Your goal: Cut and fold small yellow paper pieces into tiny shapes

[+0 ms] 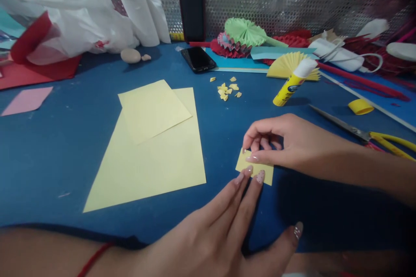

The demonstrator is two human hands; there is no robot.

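Note:
A small yellow paper piece (244,165) lies on the blue table (58,151). My left hand (224,229) lies flat with fingers stretched out, two fingertips pressing the piece's near edge. My right hand (286,143) comes in from the right with fingers curled, pinching the piece's far edge. To the left lie a large yellow sheet (152,169) and a smaller yellow sheet (152,110) on top of it.
A glue stick (292,83) lies uncapped, its yellow cap (360,107) to the right. Yellow-handled scissors (367,134) lie at right. Yellow scraps (227,88), a black phone (198,59), folded paper fans (247,34), a white plastic bag (65,13) and paper rolls (146,15) crowd the back.

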